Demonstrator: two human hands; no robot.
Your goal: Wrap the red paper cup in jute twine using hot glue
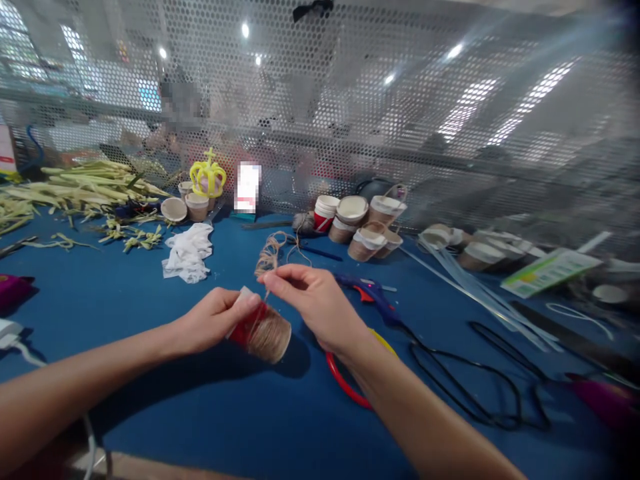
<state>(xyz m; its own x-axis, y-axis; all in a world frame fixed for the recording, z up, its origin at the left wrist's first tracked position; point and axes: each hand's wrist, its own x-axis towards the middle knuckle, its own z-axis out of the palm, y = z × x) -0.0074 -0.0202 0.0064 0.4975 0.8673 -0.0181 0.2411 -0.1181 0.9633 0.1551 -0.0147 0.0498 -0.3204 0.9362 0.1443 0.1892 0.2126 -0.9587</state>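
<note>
My left hand (pixel 227 317) is closed around the rim end of a red paper cup (pixel 249 325), which lies tilted on its side above the table. Tan twine (pixel 270 335) is wound round the cup's base half, and red still shows near the rim. With thumb and forefinger, my right hand (pixel 305 293) pinches the twine's strand just above the cup. Beyond my fingers, a loose heap of the same twine (pixel 270 255) rests on the blue table (pixel 220 413).
A blue hot glue gun (pixel 375 298) with a black cord lies right of my right hand. Red-handled scissors (pixel 345 387) are partly under my right forearm. Wrapped cups (pixel 353 210) stand at the back. White crumpled cloth (pixel 190 253) and glue sticks (pixel 480 287) lie left and right.
</note>
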